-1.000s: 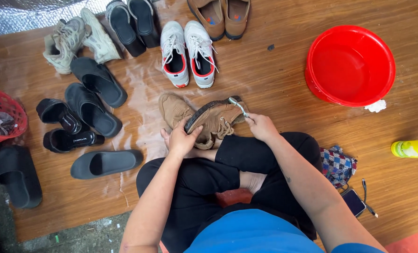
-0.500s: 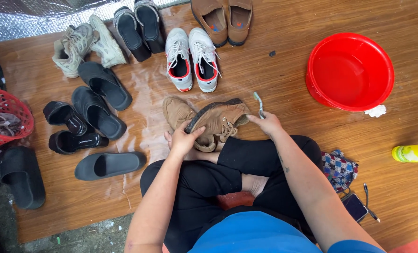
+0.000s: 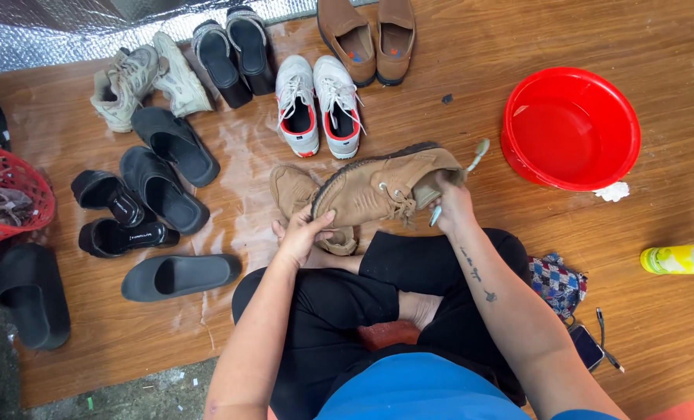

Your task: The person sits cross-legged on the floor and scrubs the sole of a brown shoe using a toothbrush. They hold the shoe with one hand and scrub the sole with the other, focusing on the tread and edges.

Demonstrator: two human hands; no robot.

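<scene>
My left hand (image 3: pixel 304 233) clamps the toe of the tan suede shoe (image 3: pixel 378 190), steadying it above my knees. My right hand (image 3: pixel 449 204) grips a toothbrush (image 3: pixel 471 159), its bristles toward the red basin (image 3: pixel 571 128) at two o'clock.

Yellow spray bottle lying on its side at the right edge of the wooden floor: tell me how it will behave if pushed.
The yellow spray bottle looks round-bodied and lies on its side, so it would probably roll. The wooden floor looks smooth, so little would likely stop it. It seems plastic, so probably light.

Matt tan suede shoe (image 3: pixel 378 190) — glossy red plastic basin (image 3: pixel 570 128)
</scene>
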